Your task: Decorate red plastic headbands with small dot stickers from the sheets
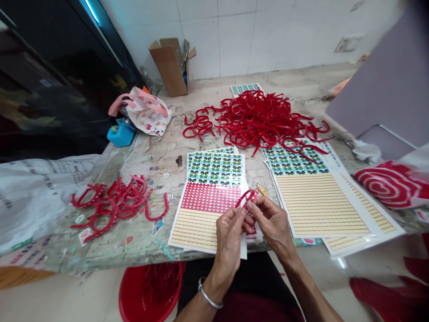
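A curved red band [247, 197] is pinched between the fingers of both my hands at the table's front edge. My left hand [230, 229], with a silver bangle on the wrist, is closed on its left part. On the right part my right hand [272, 222] is closed, thumb against fingertips. Beneath my hands lies a printed sheet [209, 197] with green-and-black eye shapes, red dotted rows and cream striped rows. To the left is a pile of red U-shaped bands [115, 201] with pale dots; one band [157, 210] lies apart beside it.
A large heap of red bands [258, 116] covers the table's back. More printed sheets [318, 203] lie at the right. Behind are a cardboard box [170, 69], a white bag [150, 112] and a blue container [120, 133]. A red bucket [127, 295] stands below the front edge.
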Demonstrator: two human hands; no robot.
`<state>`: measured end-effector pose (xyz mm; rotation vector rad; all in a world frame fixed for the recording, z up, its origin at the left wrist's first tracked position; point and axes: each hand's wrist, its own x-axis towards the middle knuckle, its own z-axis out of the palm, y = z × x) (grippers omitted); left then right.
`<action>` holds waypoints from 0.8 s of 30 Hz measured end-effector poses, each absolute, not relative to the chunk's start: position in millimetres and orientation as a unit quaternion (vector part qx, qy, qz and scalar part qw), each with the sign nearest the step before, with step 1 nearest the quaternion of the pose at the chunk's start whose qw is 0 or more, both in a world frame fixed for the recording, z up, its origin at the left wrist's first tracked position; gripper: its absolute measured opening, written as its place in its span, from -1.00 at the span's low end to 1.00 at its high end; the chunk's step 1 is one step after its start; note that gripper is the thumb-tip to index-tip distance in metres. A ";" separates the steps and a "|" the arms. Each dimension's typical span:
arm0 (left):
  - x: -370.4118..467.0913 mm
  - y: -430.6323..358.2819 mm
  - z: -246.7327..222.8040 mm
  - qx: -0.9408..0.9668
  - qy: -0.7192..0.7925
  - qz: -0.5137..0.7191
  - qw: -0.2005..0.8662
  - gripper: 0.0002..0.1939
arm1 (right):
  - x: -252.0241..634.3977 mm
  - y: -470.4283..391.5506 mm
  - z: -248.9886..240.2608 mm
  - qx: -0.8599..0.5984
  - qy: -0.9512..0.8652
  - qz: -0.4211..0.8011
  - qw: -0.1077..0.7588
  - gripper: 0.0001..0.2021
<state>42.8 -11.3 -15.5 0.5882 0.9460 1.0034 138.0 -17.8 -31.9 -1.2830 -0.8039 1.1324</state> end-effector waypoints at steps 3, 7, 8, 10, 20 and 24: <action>45.0 -13.0 -17.1 0.278 0.452 0.473 0.703 -0.75 | 135.2 -19.8 -31.5 -0.593 -0.374 0.412 0.583 -0.81; 47.0 -14.4 -18.6 0.291 0.465 0.468 0.693 -0.76 | 133.8 -22.3 -35.0 -0.642 -0.426 0.260 0.582 -0.90; 47.6 -14.4 -18.9 0.293 0.467 0.466 0.692 -0.77 | 133.7 -22.7 -36.3 -0.643 -0.437 0.230 0.585 -0.92; 48.8 -14.2 -19.6 0.291 0.472 0.463 0.692 -0.77 | 133.6 -23.2 -38.6 -0.648 -0.460 0.176 0.581 -0.93; 49.6 -14.9 -20.6 0.272 0.455 0.470 0.706 -0.79 | 135.1 -23.7 -47.5 -0.654 -0.536 0.057 0.531 -0.89; 49.2 -15.7 -19.6 0.276 0.439 0.474 0.711 -0.78 | 135.9 -22.2 -49.9 -0.648 -0.542 0.057 0.532 -0.91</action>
